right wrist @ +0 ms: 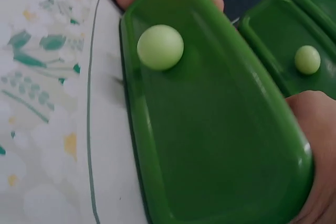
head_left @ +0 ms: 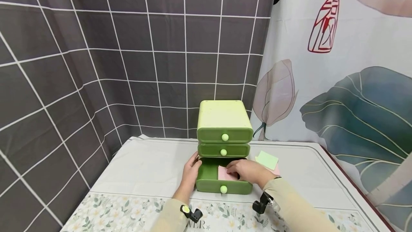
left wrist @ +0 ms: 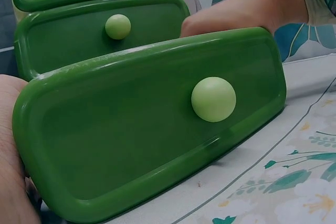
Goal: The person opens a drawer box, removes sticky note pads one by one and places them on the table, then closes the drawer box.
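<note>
In the head view, a green-fronted drawer unit (head_left: pixel 225 115) stands on the table with its bottom drawer (head_left: pixel 209 186) pulled out. My left hand (head_left: pixel 190 173) holds the left side of that drawer, with the thumb by its rim. My right hand (head_left: pixel 246 170) reaches over the right side into it, and its bent fingers pinch a pink sticky note pad (head_left: pixel 225 175) inside. Both wrist views show the drawer front (left wrist: pixel 115 135) with its round pale knob (right wrist: pixel 160 47); the front hides the pad and the right fingertips there.
Light green sticky notes (head_left: pixel 267 160) lie right of the unit, over pink ones (head_left: pixel 276 170). The two upper drawers (head_left: pixel 209 135) are closed. A white cloth with a floral border (head_left: pixel 112 207) covers the table, and a grey checked curtain (head_left: pixel 167 67) hangs behind.
</note>
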`<state>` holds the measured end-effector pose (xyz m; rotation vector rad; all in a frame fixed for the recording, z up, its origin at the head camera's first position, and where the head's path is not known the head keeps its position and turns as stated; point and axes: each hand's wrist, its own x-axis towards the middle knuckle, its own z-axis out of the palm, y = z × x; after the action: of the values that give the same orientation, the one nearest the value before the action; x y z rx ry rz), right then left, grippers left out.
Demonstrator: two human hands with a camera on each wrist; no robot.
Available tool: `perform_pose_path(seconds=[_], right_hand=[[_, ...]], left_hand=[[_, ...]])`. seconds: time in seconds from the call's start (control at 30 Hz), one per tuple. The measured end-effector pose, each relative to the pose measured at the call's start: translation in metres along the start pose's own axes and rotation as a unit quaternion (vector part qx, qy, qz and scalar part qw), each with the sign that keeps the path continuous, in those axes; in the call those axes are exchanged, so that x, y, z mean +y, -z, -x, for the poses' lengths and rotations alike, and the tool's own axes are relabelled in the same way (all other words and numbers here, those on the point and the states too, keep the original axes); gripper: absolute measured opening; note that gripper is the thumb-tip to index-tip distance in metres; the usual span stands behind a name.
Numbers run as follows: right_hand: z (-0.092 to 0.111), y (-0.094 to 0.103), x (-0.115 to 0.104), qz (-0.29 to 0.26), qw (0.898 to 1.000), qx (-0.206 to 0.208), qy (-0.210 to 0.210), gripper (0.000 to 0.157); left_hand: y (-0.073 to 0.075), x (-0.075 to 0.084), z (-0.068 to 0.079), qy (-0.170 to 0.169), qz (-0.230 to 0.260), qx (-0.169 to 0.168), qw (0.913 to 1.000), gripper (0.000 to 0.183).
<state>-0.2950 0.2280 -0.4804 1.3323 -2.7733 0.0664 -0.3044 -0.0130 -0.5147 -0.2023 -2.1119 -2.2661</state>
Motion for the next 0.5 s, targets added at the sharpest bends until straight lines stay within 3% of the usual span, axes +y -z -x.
perform_pose_path(seconds=[0.37, 0.5], right_hand=[[0.0001, -0.0057, 0.007, -0.008, 1.0, -0.007, -0.021, 0.032], [0.0016, -0.0092, 0.0103, -0.011, 1.0, 0.02, -0.005, 0.027]], left_hand=[[-0.0007, 0.0038, -0.0009, -0.003, 0.006, 0.002, 1.0, 0.046], [-0.0005, 0.0031, -0.0015, -0.004, 0.006, 0.001, 1.0, 0.046]])
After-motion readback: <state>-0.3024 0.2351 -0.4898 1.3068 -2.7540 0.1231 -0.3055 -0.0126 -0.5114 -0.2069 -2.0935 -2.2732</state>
